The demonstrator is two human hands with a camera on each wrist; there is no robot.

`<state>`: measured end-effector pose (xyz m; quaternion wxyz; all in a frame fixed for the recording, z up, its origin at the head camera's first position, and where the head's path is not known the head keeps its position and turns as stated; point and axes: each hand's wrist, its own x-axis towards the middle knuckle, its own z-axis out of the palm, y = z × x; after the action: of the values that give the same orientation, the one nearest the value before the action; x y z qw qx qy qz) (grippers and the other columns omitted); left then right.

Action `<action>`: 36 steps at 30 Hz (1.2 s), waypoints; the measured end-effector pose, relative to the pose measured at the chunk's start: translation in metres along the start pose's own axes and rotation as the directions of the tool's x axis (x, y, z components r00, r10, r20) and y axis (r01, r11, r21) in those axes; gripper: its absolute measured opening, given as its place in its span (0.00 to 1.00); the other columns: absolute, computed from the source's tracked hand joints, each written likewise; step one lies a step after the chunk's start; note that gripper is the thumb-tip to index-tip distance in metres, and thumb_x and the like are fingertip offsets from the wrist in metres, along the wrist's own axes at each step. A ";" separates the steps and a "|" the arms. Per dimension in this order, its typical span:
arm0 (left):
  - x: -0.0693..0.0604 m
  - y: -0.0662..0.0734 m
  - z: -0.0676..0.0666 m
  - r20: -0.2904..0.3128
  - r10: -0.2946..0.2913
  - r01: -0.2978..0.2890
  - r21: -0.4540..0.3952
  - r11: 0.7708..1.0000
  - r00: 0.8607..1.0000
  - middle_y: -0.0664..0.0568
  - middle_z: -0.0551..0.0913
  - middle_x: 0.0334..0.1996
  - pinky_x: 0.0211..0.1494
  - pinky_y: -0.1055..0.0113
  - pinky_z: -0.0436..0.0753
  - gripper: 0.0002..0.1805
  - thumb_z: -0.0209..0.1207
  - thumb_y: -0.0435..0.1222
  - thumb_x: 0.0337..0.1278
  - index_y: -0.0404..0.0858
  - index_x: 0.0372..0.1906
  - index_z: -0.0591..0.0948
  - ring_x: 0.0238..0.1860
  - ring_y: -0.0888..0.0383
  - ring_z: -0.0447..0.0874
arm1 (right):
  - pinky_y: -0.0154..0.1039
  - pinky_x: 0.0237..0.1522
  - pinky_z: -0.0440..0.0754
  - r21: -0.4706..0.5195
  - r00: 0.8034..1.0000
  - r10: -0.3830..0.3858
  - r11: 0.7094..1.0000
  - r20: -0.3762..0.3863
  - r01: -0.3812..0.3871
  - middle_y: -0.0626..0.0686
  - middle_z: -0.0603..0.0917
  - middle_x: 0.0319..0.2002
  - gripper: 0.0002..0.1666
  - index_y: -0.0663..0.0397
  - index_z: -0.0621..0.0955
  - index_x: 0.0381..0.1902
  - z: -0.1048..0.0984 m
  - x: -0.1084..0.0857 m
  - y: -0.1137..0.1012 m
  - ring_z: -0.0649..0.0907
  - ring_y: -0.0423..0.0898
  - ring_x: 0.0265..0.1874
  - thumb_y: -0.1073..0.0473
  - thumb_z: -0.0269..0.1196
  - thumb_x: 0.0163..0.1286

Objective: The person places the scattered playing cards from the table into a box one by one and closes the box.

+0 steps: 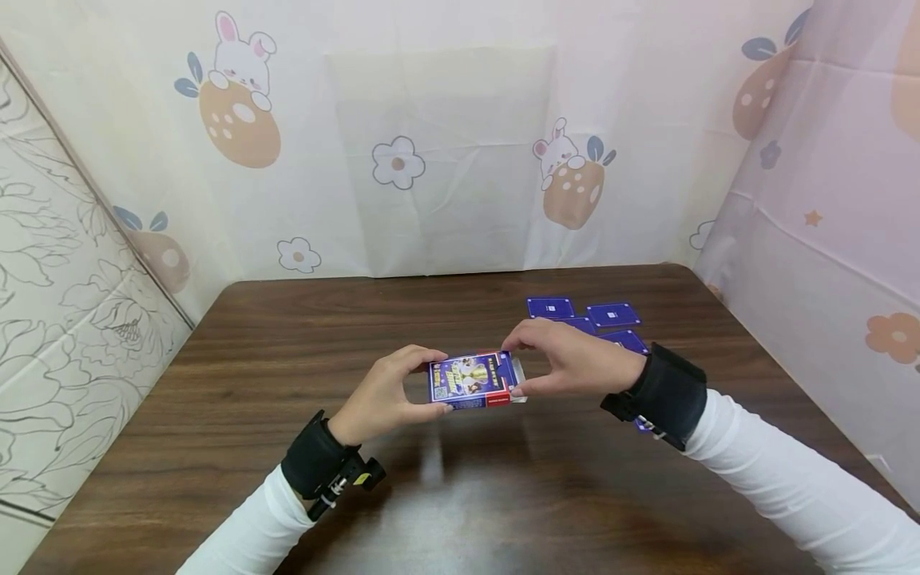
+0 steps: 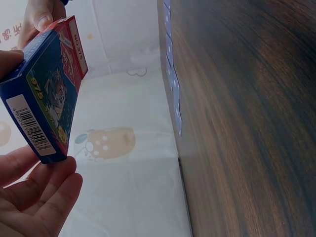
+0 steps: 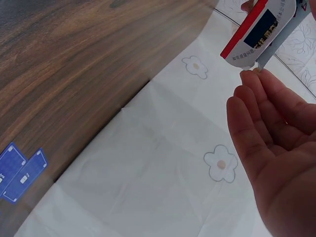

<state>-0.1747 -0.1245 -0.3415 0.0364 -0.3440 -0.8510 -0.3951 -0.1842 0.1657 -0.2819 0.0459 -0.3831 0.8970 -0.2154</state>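
The left hand [image 1: 384, 397] gripped the near and far edges of a small blue-and-red card box [image 1: 463, 381] at its left end, thumb on the near side and fingers on the far side, while the right hand [image 1: 564, 357] pinched the other end the same way, beside a pale flap [image 1: 519, 378] that stood out there. Each wrist wore a black band [image 1: 664, 395] below a white sleeve [image 1: 798, 479]. The box was raised above the dark wooden worktop [image 1: 302, 351], its upper face showing a gold trophy; the left wrist view showed a barcode [image 2: 30, 124] on one end. Beyond and beneath the right arm, several blue cards [image 1: 613, 315] lay on the worktop, some overlapping; the arm covered part of them, so their number could not be told. Behind the far edge hung a pale cloth [image 1: 460, 104] printed with rabbits and flowers.
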 end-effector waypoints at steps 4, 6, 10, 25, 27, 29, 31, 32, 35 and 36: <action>0.000 -0.001 0.000 0.002 0.007 -0.007 0.001 1.000 1.000 0.47 0.81 0.53 0.57 0.54 0.81 0.33 0.74 0.40 0.45 0.36 0.59 0.77 0.52 0.54 0.80 | 0.48 0.54 0.81 0.017 1.000 -0.006 1.000 0.006 0.006 0.51 0.81 0.50 0.32 0.57 0.78 0.55 0.000 0.002 -0.002 0.78 0.46 0.48 0.49 0.74 0.56; 0.000 -0.001 0.000 0.003 0.011 -0.011 0.001 1.000 1.000 0.47 0.81 0.53 0.57 0.53 0.80 0.33 0.74 0.39 0.45 0.36 0.59 0.77 0.52 0.54 0.79 | 0.48 0.54 0.81 0.027 1.000 -0.010 1.000 0.010 0.009 0.51 0.81 0.50 0.33 0.57 0.78 0.55 0.000 0.003 -0.002 0.78 0.47 0.48 0.49 0.74 0.56; 0.000 -0.001 0.000 -0.005 0.012 -0.012 0.008 1.000 1.000 0.47 0.81 0.52 0.57 0.54 0.80 0.33 0.74 0.39 0.45 0.36 0.59 0.77 0.52 0.54 0.79 | 0.46 0.54 0.82 0.032 1.000 -0.017 0.999 0.008 0.017 0.51 0.81 0.50 0.34 0.57 0.77 0.55 0.002 0.004 -0.002 0.78 0.47 0.48 0.46 0.74 0.56; 0.000 -0.001 0.000 -0.043 -0.012 0.012 0.004 1.000 0.999 0.48 0.81 0.53 0.56 0.56 0.80 0.33 0.74 0.39 0.45 0.37 0.59 0.77 0.51 0.55 0.79 | 0.50 0.56 0.80 0.039 0.999 -0.028 0.999 -0.047 0.030 0.54 0.81 0.55 0.36 0.58 0.77 0.58 0.005 0.001 0.001 0.78 0.49 0.52 0.48 0.75 0.55; 0.000 -0.001 0.001 -0.051 -0.006 0.007 0.004 1.000 0.999 0.48 0.81 0.53 0.56 0.57 0.81 0.33 0.74 0.39 0.45 0.37 0.59 0.77 0.51 0.55 0.79 | 0.50 0.56 0.80 0.033 0.998 -0.018 0.999 -0.066 0.020 0.55 0.80 0.56 0.37 0.58 0.77 0.59 0.002 -0.003 0.002 0.78 0.49 0.53 0.49 0.74 0.55; 0.000 -0.001 0.000 -0.060 -0.005 0.005 0.000 1.000 0.998 0.48 0.81 0.53 0.56 0.56 0.81 0.33 0.74 0.39 0.45 0.37 0.59 0.77 0.52 0.55 0.79 | 0.52 0.57 0.80 0.026 0.996 0.001 1.000 -0.092 0.002 0.56 0.80 0.57 0.37 0.58 0.77 0.60 -0.001 -0.009 0.004 0.78 0.51 0.56 0.50 0.74 0.55; 0.000 -0.002 0.000 -0.069 -0.007 0.007 -0.004 1.000 0.998 0.48 0.81 0.54 0.56 0.54 0.81 0.33 0.74 0.39 0.45 0.36 0.59 0.77 0.52 0.55 0.79 | 0.52 0.56 0.80 -0.004 0.993 0.017 1.000 -0.119 -0.018 0.57 0.80 0.58 0.35 0.59 0.77 0.59 -0.004 -0.017 0.008 0.78 0.53 0.57 0.50 0.73 0.57; -0.001 -0.002 0.000 -0.074 -0.008 0.007 -0.004 1.000 0.997 0.47 0.81 0.54 0.56 0.53 0.81 0.33 0.74 0.39 0.45 0.36 0.59 0.77 0.52 0.54 0.79 | 0.53 0.56 0.80 -0.018 0.991 0.024 0.999 -0.132 -0.027 0.57 0.81 0.57 0.33 0.58 0.77 0.59 -0.005 -0.022 0.011 0.79 0.53 0.57 0.51 0.73 0.58; -0.002 -0.003 -0.001 -0.087 -0.011 0.011 0.001 1.000 0.996 0.47 0.81 0.54 0.56 0.50 0.80 0.33 0.74 0.39 0.45 0.36 0.59 0.77 0.52 0.54 0.79 | 0.52 0.54 0.81 -0.071 0.988 0.033 0.997 -0.151 -0.044 0.55 0.83 0.54 0.28 0.57 0.79 0.56 -0.011 -0.037 0.020 0.81 0.52 0.55 0.53 0.71 0.60; -0.003 -0.003 -0.002 -0.091 -0.012 0.013 0.004 1.000 0.996 0.47 0.81 0.54 0.56 0.49 0.80 0.33 0.74 0.39 0.45 0.36 0.59 0.77 0.52 0.54 0.79 | 0.51 0.52 0.82 -0.086 0.988 0.036 0.995 -0.151 -0.049 0.53 0.84 0.52 0.26 0.57 0.80 0.54 -0.012 -0.043 0.025 0.81 0.51 0.53 0.53 0.71 0.60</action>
<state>-0.1749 -0.1288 -0.3432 0.0734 -0.3203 -0.8516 -0.4084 -0.1736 0.2153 -0.2847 -0.0338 -0.3484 0.9147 -0.2022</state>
